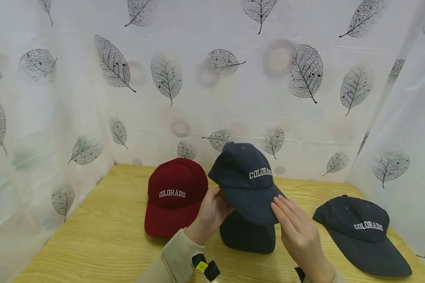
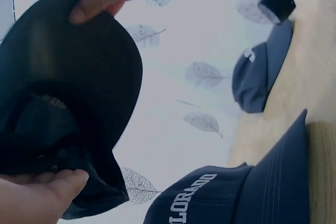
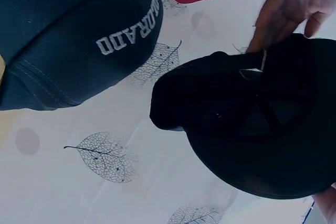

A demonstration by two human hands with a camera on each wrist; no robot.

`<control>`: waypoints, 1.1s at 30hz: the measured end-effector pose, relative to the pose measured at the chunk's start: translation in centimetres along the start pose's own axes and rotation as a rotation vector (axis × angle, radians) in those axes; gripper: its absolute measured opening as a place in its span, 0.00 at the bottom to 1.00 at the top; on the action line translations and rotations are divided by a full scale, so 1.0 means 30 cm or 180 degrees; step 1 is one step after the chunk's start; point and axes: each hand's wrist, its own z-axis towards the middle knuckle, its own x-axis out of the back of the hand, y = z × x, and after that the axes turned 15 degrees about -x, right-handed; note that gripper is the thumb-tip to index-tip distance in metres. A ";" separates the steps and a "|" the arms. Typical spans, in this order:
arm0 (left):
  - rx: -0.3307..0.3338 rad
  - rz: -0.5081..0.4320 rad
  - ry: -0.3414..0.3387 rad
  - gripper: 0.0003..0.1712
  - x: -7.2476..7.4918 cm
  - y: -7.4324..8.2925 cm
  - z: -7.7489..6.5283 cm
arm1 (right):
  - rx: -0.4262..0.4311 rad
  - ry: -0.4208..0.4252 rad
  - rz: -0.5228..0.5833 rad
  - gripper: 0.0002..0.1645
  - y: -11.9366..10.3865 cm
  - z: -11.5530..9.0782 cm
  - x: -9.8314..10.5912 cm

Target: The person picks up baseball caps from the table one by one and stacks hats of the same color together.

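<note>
A navy baseball cap (image 1: 241, 169) with white COLORADO lettering is held up off the table between both hands. My left hand (image 1: 212, 212) pinches its edge on the left; in the left wrist view the thumb lies over the rim at the back opening. My right hand (image 1: 301, 232) grips the brim's right edge, its thumb showing under the brim in the left wrist view. The cap's dark underside (image 3: 252, 161) faces the right wrist camera. Below it, another dark cap (image 1: 248, 237) sits on the table, mostly hidden in the head view; its COLORADO lettering shows in the left wrist view.
A red COLORADO cap (image 1: 177, 184) stands on the wooden table (image 1: 92, 220) to the left. To the right lies a further dark navy COLORADO cap (image 1: 361, 232), near the table's edge. White curtains (image 1: 212, 98) with leaf prints enclose the back and sides.
</note>
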 end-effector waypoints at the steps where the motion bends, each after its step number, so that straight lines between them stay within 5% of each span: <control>1: 0.0021 -0.0028 -0.0059 0.22 0.000 0.002 -0.003 | 0.0018 -0.0002 -0.0002 0.15 0.003 -0.004 -0.005; 6: 0.0151 0.0028 -0.0201 0.20 -0.004 0.015 -0.015 | 0.0078 -0.0081 -0.0062 0.15 0.003 -0.024 -0.023; 12: 0.0229 0.0294 -0.0096 0.31 -0.013 0.026 -0.023 | 0.0090 -0.0296 -0.0029 0.15 0.011 -0.055 -0.039; 18: 0.0142 0.0200 0.0029 0.31 -0.008 0.028 -0.019 | -0.0093 -0.0731 0.0150 0.17 0.045 -0.097 -0.052; 23: -0.0025 0.0128 0.0184 0.34 0.004 0.028 -0.015 | -0.0349 -0.1287 0.0679 0.19 0.082 -0.124 -0.050; 28: -0.0047 0.0085 0.0295 0.35 0.019 0.027 -0.014 | -0.1152 -0.1401 0.0836 0.20 0.121 -0.138 -0.040; 33: -0.0017 -0.0130 0.0317 0.33 0.027 0.021 -0.013 | -0.2614 -0.1714 0.0733 0.18 0.151 -0.139 -0.030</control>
